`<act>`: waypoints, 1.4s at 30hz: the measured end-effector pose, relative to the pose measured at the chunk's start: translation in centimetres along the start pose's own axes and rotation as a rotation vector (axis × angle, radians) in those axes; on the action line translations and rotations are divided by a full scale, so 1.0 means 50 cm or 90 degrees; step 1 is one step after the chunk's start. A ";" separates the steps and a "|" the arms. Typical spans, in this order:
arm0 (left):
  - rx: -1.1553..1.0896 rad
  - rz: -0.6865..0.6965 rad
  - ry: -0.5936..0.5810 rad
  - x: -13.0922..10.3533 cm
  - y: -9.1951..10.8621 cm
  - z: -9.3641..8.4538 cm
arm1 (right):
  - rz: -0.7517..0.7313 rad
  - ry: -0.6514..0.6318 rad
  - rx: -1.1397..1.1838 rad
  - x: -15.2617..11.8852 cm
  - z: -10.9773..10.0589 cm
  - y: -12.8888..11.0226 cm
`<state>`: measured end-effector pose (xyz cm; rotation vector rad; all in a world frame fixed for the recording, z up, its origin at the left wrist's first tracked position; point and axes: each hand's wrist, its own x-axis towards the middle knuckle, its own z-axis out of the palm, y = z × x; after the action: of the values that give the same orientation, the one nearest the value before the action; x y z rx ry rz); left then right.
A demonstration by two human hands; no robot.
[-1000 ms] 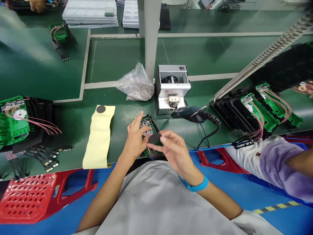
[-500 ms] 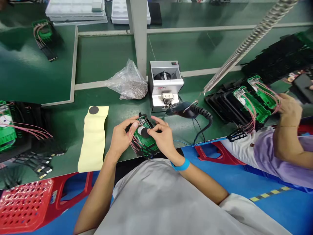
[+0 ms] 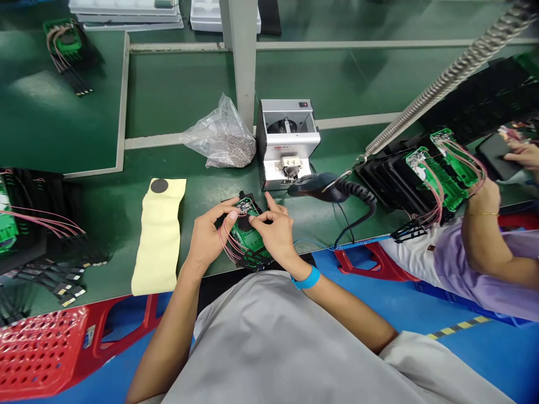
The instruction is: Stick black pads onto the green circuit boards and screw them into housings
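Green matte bench (image 3: 181, 101): left hand (image 3: 208, 238) grips the wired green board (image 3: 248, 235); right hand (image 3: 275, 233) fingertips press its dark disc.

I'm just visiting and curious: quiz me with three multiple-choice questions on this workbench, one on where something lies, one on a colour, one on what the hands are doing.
1. Where is the yellow sheet?
A. left of the hands
B. on the silver machine
C. on the red stool

2. What colour is the wristband?
A. red
B. blue
C. white

3. What are both hands doing?
A. resting flat on the bench
B. holding the green circuit board
C. lifting the plastic bag

Answers:
1 A: it lies beside the left hand.
2 B: a blue band circles the right wrist.
3 B: the left hand and right hand grip the board between them.
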<state>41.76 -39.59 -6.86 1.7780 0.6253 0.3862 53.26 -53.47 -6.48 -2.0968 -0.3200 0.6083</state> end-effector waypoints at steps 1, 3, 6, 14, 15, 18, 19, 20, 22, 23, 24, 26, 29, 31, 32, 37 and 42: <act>0.000 0.000 0.000 -0.001 0.000 0.000 | -0.001 0.000 -0.005 0.000 0.002 0.003; 0.001 -0.003 0.000 -0.002 0.000 0.000 | -0.009 0.001 -0.011 0.002 0.005 0.009; 0.002 -0.004 -0.001 -0.002 0.000 0.000 | -0.029 0.004 -0.027 0.003 0.008 0.018; 0.004 -0.006 0.002 -0.004 0.000 -0.002 | -0.082 0.003 -0.102 -0.004 0.008 0.016; 0.002 -0.006 0.002 -0.005 0.000 -0.001 | -0.089 0.006 -0.106 -0.005 0.008 0.015; -0.004 -0.005 0.000 -0.005 -0.001 -0.001 | -0.092 0.010 -0.116 -0.007 0.009 0.013; -0.004 -0.003 -0.001 -0.005 -0.001 0.000 | -0.088 0.008 -0.117 -0.008 0.009 0.012; -0.003 -0.003 -0.003 -0.005 -0.001 0.000 | -0.084 0.006 -0.116 -0.008 0.009 0.012; -0.001 -0.001 -0.005 -0.004 -0.002 0.000 | -0.078 0.005 -0.113 -0.009 0.009 0.012; 0.000 0.001 -0.006 -0.004 -0.002 0.000 | -0.078 0.007 -0.112 -0.010 0.009 0.012; 0.000 0.002 -0.007 -0.004 -0.002 -0.001 | -0.079 0.010 -0.113 -0.010 0.009 0.013; 0.002 0.003 -0.008 -0.005 -0.001 -0.001 | -0.084 0.014 -0.118 -0.011 0.010 0.014; 0.005 0.005 -0.007 -0.006 -0.002 -0.001 | -0.093 0.013 -0.130 -0.012 0.010 0.016; 0.005 0.008 -0.006 -0.006 -0.002 0.000 | -0.098 0.011 -0.135 -0.012 0.010 0.016; 0.005 0.009 -0.005 -0.006 -0.002 0.000 | -0.101 0.010 -0.136 -0.013 0.010 0.016; 0.003 0.010 -0.004 -0.006 -0.003 0.001 | -0.122 0.015 -0.149 -0.015 0.012 0.020; 0.005 0.012 -0.004 -0.005 -0.008 0.002 | -0.145 0.025 -0.151 -0.019 0.015 0.029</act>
<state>41.51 -39.74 -7.24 1.7939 0.6060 0.3910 52.06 -54.17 -7.75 -2.2523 -0.6258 0.4093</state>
